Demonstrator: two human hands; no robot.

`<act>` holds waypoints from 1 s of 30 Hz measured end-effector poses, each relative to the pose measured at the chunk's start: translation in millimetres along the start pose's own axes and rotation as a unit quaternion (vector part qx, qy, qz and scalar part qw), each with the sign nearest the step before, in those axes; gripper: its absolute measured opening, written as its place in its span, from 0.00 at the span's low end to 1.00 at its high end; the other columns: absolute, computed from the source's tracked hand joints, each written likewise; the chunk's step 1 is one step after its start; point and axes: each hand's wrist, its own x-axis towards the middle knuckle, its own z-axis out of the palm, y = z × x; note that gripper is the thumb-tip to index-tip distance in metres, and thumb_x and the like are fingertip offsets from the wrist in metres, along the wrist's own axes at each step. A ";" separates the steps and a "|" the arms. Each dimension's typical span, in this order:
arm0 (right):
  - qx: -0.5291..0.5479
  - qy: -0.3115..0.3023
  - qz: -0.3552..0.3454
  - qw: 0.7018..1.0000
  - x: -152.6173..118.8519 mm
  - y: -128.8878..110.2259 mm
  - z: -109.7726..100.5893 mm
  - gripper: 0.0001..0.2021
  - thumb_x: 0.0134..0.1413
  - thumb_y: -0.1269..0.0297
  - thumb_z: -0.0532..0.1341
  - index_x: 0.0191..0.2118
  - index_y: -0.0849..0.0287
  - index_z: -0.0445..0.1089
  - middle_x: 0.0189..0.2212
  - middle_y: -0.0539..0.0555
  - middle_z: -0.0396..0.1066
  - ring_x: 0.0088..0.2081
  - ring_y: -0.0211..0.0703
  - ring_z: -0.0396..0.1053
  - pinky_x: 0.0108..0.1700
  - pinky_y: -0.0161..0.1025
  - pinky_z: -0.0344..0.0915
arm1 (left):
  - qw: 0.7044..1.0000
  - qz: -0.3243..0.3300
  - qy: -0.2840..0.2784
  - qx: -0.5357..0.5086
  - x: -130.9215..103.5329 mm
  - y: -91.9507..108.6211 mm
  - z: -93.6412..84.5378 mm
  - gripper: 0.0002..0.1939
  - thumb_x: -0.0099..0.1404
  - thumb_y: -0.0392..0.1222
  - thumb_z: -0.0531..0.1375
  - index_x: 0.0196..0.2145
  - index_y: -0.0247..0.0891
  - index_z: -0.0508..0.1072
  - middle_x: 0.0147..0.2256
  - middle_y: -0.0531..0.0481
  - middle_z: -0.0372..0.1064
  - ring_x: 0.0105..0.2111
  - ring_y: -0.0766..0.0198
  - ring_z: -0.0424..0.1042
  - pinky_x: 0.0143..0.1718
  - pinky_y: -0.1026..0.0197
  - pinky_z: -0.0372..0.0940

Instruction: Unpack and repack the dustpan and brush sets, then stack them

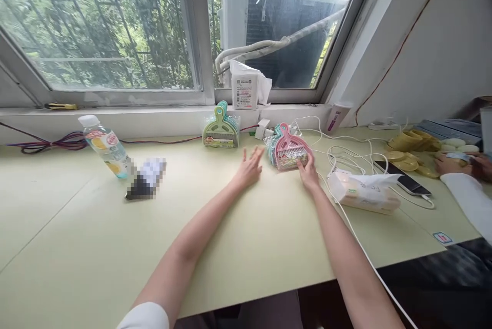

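The pink-fronted dustpan stack (291,155) is upright between the hands, its lower right corner pinched by the right hand (308,170); the left hand (249,167) is near its other side, fingers spread. The worktop (249,247) stretches back between the forearms to its near edge. Beyond: one green-fronted dustpan stack (221,130), one bottle (104,145).

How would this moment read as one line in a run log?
left hand: empty, fingers spread | right hand: touching pink dustpan | beyond left hand: green dustpan | right of right hand: tissue pack
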 end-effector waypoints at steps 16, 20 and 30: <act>-0.123 -0.010 0.063 0.990 11.6 -26.8 19.7 0.49 0.47 0.37 0.53 0.67 0.63 0.35 0.68 0.66 0.32 0.68 0.56 0.33 0.60 0.63 0.46 | 0.847 -0.426 0.121 -0.294 -29.1 -191.9 -86.8 0.21 0.59 0.37 0.60 0.49 0.33 0.62 0.47 0.38 0.70 0.45 0.59 0.70 0.44 0.60 0.63; -0.113 -0.015 0.044 0.992 21.0 -24.2 22.1 0.48 0.47 0.38 0.55 0.67 0.61 0.38 0.68 0.66 0.32 0.68 0.58 0.33 0.60 0.63 0.46 | 0.846 -0.435 0.103 -0.291 -29.0 -188.6 -90.3 0.17 0.56 0.40 0.64 0.42 0.34 0.65 0.38 0.43 0.72 0.41 0.58 0.71 0.41 0.60 0.63; -0.031 0.048 0.014 0.998 23.0 -15.4 21.4 0.38 0.48 0.44 0.58 0.61 0.59 0.54 0.66 0.65 0.42 0.66 0.59 0.41 0.62 0.57 0.47 | 0.821 -0.404 0.066 -0.398 -53.0 -155.3 -107.3 0.17 0.55 0.38 0.63 0.44 0.37 0.66 0.34 0.49 0.72 0.32 0.65 0.71 0.32 0.65 0.64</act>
